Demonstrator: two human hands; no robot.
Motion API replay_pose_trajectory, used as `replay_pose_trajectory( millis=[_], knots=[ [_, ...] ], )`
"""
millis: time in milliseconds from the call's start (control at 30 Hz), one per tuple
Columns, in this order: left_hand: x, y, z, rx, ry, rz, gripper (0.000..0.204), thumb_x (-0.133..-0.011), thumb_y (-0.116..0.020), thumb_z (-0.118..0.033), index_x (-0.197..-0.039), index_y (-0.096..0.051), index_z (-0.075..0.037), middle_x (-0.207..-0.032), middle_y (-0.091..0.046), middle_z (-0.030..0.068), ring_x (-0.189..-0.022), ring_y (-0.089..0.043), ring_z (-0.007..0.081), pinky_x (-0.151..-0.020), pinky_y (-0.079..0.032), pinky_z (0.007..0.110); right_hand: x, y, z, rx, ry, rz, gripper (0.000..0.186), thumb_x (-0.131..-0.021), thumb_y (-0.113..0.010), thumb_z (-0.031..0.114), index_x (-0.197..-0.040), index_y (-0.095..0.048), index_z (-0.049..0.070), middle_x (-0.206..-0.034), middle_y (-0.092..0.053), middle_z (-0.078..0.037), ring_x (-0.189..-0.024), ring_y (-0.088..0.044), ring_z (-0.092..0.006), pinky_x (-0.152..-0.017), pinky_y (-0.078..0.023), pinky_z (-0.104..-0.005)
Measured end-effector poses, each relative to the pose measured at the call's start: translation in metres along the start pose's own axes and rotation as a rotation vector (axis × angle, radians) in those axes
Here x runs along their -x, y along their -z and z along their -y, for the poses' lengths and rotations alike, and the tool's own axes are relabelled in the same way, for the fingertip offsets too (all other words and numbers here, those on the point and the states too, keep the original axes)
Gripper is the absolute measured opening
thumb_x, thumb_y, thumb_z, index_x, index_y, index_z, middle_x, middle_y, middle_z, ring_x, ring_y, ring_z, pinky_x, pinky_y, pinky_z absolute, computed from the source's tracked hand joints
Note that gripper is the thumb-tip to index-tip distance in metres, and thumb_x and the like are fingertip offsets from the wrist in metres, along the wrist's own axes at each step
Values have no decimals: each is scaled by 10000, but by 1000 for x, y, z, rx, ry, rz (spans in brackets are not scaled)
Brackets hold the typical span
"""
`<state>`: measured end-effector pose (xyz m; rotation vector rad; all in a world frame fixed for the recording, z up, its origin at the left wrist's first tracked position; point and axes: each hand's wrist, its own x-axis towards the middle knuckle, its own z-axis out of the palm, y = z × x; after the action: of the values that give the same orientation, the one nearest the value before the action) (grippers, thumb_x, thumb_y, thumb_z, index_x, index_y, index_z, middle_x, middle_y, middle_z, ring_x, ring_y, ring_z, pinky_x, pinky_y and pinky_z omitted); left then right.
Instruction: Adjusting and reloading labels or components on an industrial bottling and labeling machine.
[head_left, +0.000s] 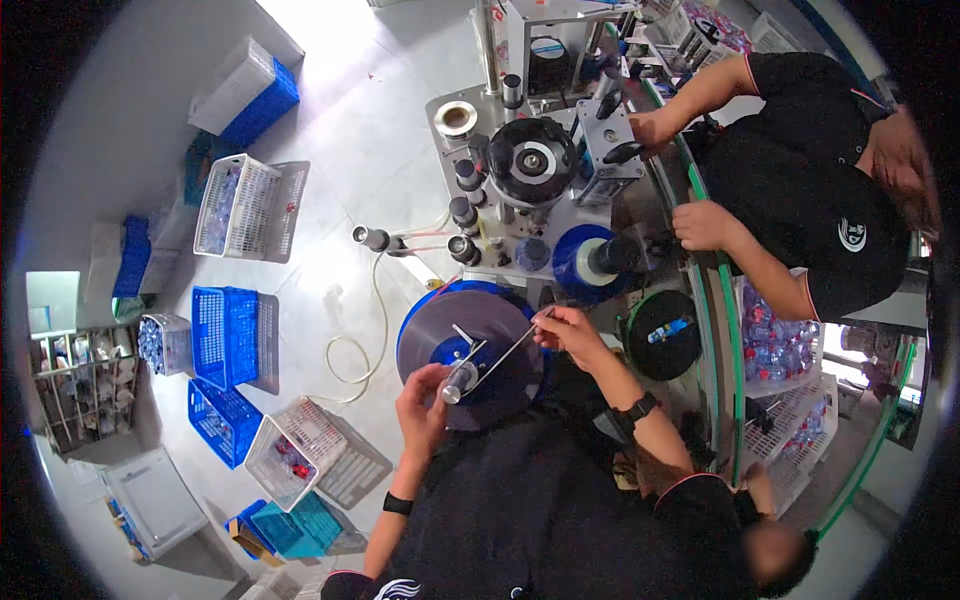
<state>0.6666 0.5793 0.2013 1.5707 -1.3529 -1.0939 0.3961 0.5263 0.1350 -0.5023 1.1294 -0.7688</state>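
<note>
In front of me lies a large dark grey reel (428,338) with a blue rim, and a short silver cylinder (455,391) stands up at its hub. My left hand (422,405) has its fingers curled round the side of that cylinder. Between the fingertips of my right hand (575,340) is the upper end of a thin metal rod (512,350), which slants down left to the cylinder. Its lower end meets or passes behind the cylinder; I cannot tell which. A small metal lever (464,332) sticks up from the hub.
Beyond the reel is a machine with rollers, a black disc (532,160) and a blue-edged roll (590,262). At right, across a green-edged conveyor (722,330), a co-worker's hand (705,226) rests near the rail. Crates (225,335) and a looped hose (348,375) lie left.
</note>
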Motion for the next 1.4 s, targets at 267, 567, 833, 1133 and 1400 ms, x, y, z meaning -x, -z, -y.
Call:
replay_pose_trajectory(
  millis=[267,567,833,1133,1400],
  knots=[
    [2,8,-2,-263,-78,136,272,-741,-619,29,-1006,-613,-31,-898,-640,105,-821,-635,234,-740,-493,311,3,19,-30,-99,-176,-56,191,-891,-614,274,-976,-608,103,-810,-582,7,-742,-608,-103,-632,-492,-228],
    [2,0,-4,-254,-117,72,297,-718,-591,54,-1006,-600,-20,-919,-621,116,-807,-628,234,-731,-493,309,8,26,-39,-151,-158,-71,360,-882,-603,372,-1130,-540,118,-874,-610,-25,-760,-621,-127,-621,-493,-251],
    [-13,9,-11,-262,-152,54,193,-822,-558,37,-1005,-597,-10,-917,-626,120,-809,-622,206,-697,-493,295,14,42,-36,-148,-122,-156,329,-892,-597,337,-1127,-539,114,-873,-603,-14,-736,-603,-117,-625,-483,-239],
    [-109,-27,-140,-650,-867,587,303,-757,-647,-14,-1052,-601,-62,-965,-609,117,-852,-606,256,-734,-490,340,12,61,2,601,815,-883,684,-663,-799,190,-1224,-449,12,-1104,-525,-107,-991,-528,-220,-876,-425,-347],
    [-160,-202,-109,5,-471,947,1027,-660,-832,-174,-1431,-169,-35,-1365,-412,154,-1268,-400,265,-1060,-310,385,-49,86,30,427,977,-293,916,-637,-820,256,-1370,-316,40,-1312,-456,-139,-1208,-454,-293,-1034,-352,-401]
  ],
)
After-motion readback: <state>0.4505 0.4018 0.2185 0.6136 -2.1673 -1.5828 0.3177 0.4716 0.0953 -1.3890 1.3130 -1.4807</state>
